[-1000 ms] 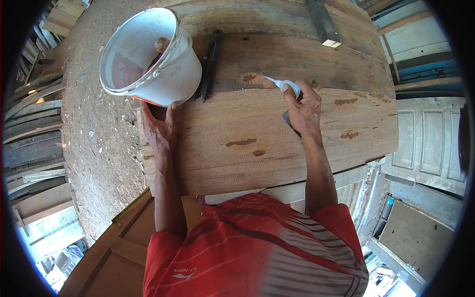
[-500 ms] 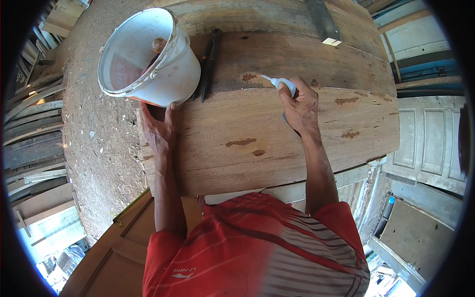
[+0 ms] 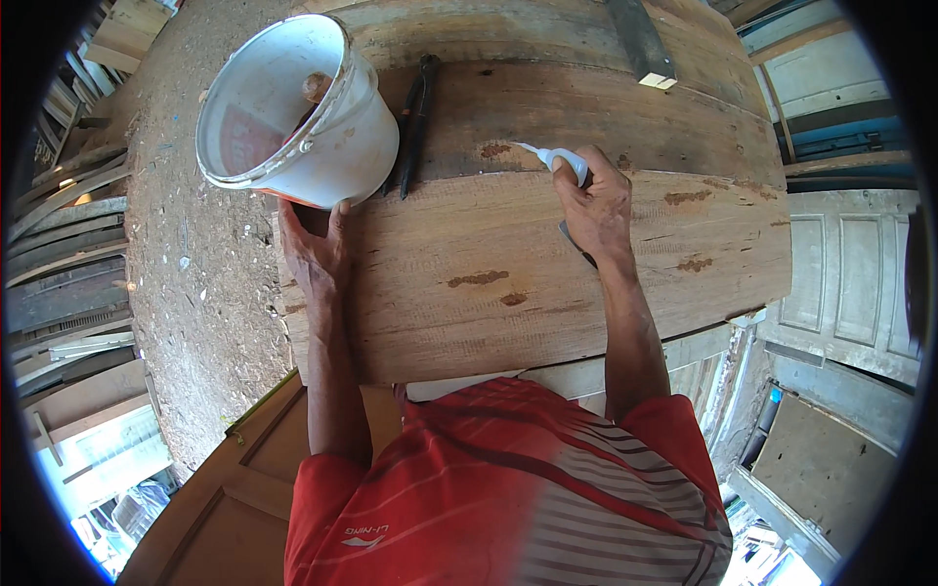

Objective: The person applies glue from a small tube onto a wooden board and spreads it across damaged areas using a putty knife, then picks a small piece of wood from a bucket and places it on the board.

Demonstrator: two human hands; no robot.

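Head view, landmark: I took the wide wooden board [image 3: 547,264] on the desk as my reference for every place below.
Left hand: my read was that the left hand [image 3: 315,249] lay open and flat on the board's left edge, fingertips just beneath the white bucket [image 3: 283,103], holding nothing.
Right hand: the right hand [image 3: 598,207] was closed around a small white squeeze bottle [image 3: 559,158], its thin nozzle aimed left at a brown patch [image 3: 495,149] near the board's far edge.
Bottle's place: it sat over the upper middle of the board, nozzle tip close to the patch; I could not tell whether it touched.
Step in hand: I judged this as filling or gluing the brown defects, one patch at a time, with the left hand steadying the board.
Next move: it seemed to call for a steady squeeze, then shifting to the other patches [image 3: 478,278] nearer the board's middle.
Other things: dark pliers [image 3: 414,122] lay beside the bucket at the board's far left.
Hard to make out: something dark under the right palm stayed unidentifiable; the bucket's contents were unclear; the board's far corners bent off into the rim.
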